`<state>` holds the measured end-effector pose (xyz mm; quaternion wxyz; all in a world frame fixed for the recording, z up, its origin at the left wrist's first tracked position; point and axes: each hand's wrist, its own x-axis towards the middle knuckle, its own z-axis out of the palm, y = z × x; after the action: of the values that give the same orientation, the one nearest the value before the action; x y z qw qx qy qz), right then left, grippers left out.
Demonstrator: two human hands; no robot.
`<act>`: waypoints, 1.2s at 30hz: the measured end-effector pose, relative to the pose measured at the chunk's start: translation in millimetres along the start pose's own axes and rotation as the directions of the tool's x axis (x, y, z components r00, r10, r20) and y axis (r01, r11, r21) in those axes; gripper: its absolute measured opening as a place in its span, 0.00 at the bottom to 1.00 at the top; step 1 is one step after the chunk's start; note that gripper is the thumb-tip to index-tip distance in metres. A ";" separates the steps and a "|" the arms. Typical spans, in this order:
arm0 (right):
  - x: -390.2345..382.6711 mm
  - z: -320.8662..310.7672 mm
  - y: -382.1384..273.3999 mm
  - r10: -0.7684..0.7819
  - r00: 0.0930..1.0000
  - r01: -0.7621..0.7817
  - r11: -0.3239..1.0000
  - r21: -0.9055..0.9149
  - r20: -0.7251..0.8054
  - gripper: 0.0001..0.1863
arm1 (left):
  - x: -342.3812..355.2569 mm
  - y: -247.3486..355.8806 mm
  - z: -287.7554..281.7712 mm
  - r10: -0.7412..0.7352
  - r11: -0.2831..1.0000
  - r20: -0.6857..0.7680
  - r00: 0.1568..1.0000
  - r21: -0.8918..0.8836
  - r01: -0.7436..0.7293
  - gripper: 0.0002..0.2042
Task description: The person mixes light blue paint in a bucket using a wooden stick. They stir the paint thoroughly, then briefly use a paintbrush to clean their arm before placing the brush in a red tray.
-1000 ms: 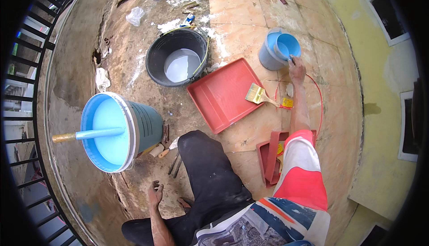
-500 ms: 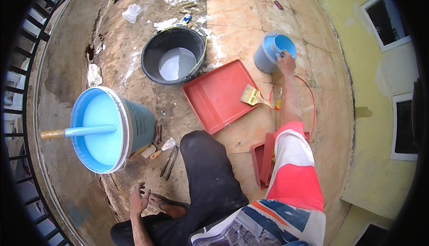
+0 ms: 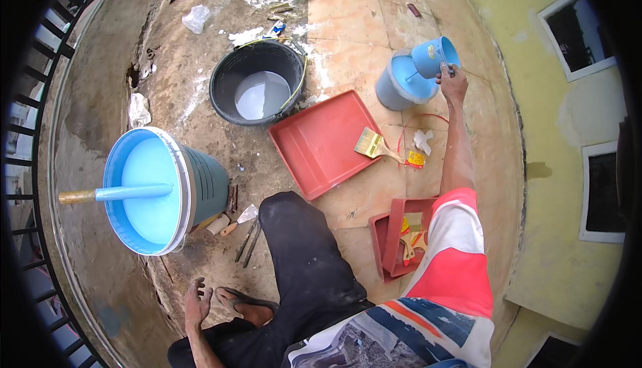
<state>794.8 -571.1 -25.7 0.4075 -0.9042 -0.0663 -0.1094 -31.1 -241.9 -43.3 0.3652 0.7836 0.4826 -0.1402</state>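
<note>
My right hand (image 3: pixel 453 81) grips a blue cup (image 3: pixel 433 55) by its rim, holding it tilted over a small paint bucket (image 3: pixel 394 92). A strand of light-blue paint runs from the cup to the blue paint in that bucket. My left hand (image 3: pixel 197 303) hangs beside my bent left leg, fingers loosely curled and apart, with nothing in it. Between the bucket and my knee lies a red paint tray (image 3: pixel 322 144). A wide paintbrush (image 3: pixel 370 144) rests across the tray's right edge.
A large bucket of blue paint (image 3: pixel 210 179) with a stirring stick (image 3: pixel 134 193) stands left. Behind the tray is a black bucket (image 3: pixel 221 94) with whitish liquid. Red trays (image 3: pixel 382 247) with brushes sit by my right arm. A scraper (image 3: pixel 248 213) and pliers-like tool (image 3: pixel 248 244) lie near my knee.
My right hand has lifted the blue cup up and right out of the small bucket, and paint now trails from it. The left hand has shifted slightly.
</note>
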 end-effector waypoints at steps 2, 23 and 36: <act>3.6 -5.6 -2.0 0.067 0.998 -0.065 0.993 0.094 -0.015 0.19 | 0.8 0.5 -0.4 0.009 1.000 -0.006 1.000 -0.017 -0.009 0.23; 29.7 -40.8 16.5 0.329 0.942 -0.323 0.838 0.441 0.065 0.13 | 4.5 21.6 -37.4 -0.171 0.977 -0.316 0.933 -0.177 0.119 0.19; 54.4 -66.9 22.0 0.277 0.961 -0.234 0.853 0.467 -0.025 0.19 | 26.1 -8.1 -55.0 -0.395 0.659 -0.467 0.791 -0.744 -0.110 0.26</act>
<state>842.4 -634.3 15.3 0.6231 -0.7769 0.0490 -0.0767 -32.5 -183.8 -23.5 0.4671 0.5262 0.6489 0.2895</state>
